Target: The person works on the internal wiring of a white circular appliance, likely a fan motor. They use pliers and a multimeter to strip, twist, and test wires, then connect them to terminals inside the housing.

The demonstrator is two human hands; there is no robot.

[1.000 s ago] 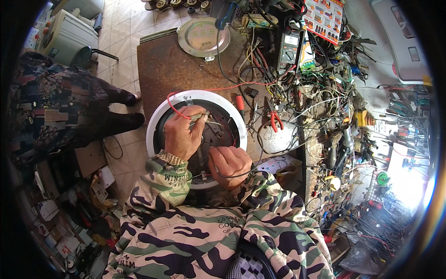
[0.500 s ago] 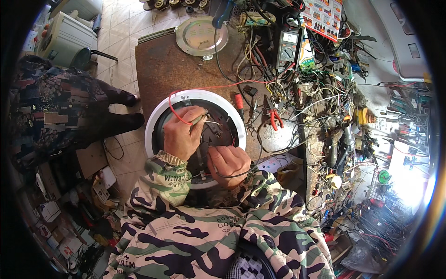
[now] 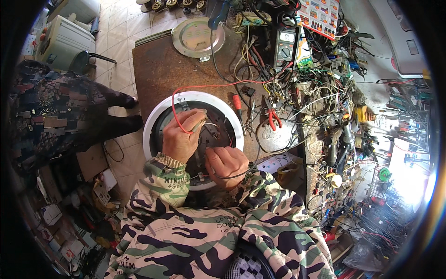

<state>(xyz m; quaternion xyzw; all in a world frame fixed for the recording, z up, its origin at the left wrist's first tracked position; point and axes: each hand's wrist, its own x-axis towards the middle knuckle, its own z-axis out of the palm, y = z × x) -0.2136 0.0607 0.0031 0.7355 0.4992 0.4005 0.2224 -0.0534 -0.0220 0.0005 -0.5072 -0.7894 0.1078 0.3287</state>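
Observation:
A round appliance housing (image 3: 149,124) with a white rim and a dark, wired inside lies on the bench in front of me. My left hand (image 3: 180,139) is closed over its left half, pinching a test probe on a red lead (image 3: 173,103). A pale wire (image 3: 212,123) sticks out by those fingertips; whether the probe touches it I cannot tell. Over the lower right of the housing, my right hand (image 3: 227,165) is closed on a probe with a black lead (image 3: 238,175), its tip mostly hidden. The red lead runs toward a multimeter (image 3: 285,49) with a lit display.
Right of the housing lie a red-handled screwdriver (image 3: 237,103) and red pliers (image 3: 273,118). A round metal cover plate (image 3: 199,38) rests at the bench's far side. Tangled wires (image 3: 320,83) and tools crowd the right. A person in dark patterned clothes (image 3: 55,111) is at the left.
The whole view has shifted slightly, moving the bench a little left. My left fingers have tilted slightly over the housing; both hands keep their probes. The multimeter's display reads differently.

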